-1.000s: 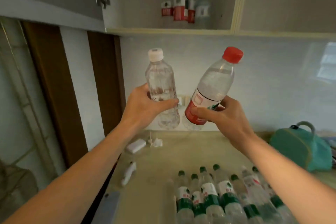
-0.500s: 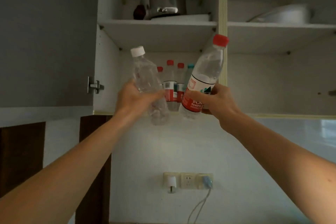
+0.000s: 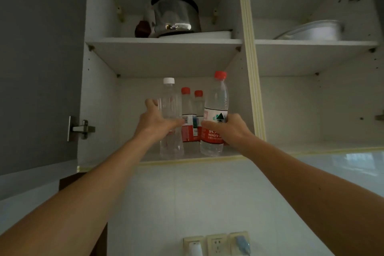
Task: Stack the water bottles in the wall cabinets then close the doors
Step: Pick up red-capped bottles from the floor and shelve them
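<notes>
I lifted my left hand (image 3: 154, 122) and right hand (image 3: 232, 129) from over the counter up into the lower left compartment of the white wall cabinet (image 3: 99, 97). The clear white-capped plastic bottle (image 3: 170, 118) and the red-capped, red-labelled plastic bottle (image 3: 215, 114), tilted before, came upright at centre frame, low over the shelf's front edge.

left hand (image 3: 154, 123): arm raised, fingers wrapped round clear white-capped plastic bottle (image 3: 170, 118) | right hand (image 3: 231, 130): arm raised, gripping clear red-capped, red-labelled plastic bottle (image 3: 216, 110), upright
</notes>
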Available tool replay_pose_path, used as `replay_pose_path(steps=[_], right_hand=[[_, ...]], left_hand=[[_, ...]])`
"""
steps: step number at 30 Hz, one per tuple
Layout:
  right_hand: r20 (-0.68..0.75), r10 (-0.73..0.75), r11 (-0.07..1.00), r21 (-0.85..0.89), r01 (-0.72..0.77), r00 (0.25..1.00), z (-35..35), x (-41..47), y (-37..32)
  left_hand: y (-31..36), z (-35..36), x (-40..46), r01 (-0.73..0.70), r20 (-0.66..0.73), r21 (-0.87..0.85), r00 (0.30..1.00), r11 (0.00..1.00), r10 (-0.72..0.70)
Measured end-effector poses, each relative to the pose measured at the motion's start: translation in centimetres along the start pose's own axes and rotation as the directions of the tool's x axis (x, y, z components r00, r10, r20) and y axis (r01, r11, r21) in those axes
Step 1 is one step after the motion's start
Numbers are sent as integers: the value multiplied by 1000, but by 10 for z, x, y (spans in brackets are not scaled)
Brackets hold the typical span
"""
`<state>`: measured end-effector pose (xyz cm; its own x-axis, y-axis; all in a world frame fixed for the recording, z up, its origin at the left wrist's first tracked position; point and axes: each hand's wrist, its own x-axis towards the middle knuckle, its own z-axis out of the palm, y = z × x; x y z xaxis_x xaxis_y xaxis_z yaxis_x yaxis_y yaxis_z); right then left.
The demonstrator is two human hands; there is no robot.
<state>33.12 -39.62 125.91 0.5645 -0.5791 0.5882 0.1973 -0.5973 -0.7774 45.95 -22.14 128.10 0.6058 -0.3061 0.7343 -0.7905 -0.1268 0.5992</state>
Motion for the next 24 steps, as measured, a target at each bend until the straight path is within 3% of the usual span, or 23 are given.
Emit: replay_pose_path(steps=[7,11,24], right_hand=[[33,-4,980,-201,10,999,12,19,5],[43,-23,974,-224,32,999,10,18,14],[-32,-8,972,-235,1,999,27,36,36]], left_hand=[[-25,9,10,-53,44,8,998,999,53],[-37,4,11,-86,135,51,988,995,79],[-60,29,36,-9,159,29,987,1000,4]])
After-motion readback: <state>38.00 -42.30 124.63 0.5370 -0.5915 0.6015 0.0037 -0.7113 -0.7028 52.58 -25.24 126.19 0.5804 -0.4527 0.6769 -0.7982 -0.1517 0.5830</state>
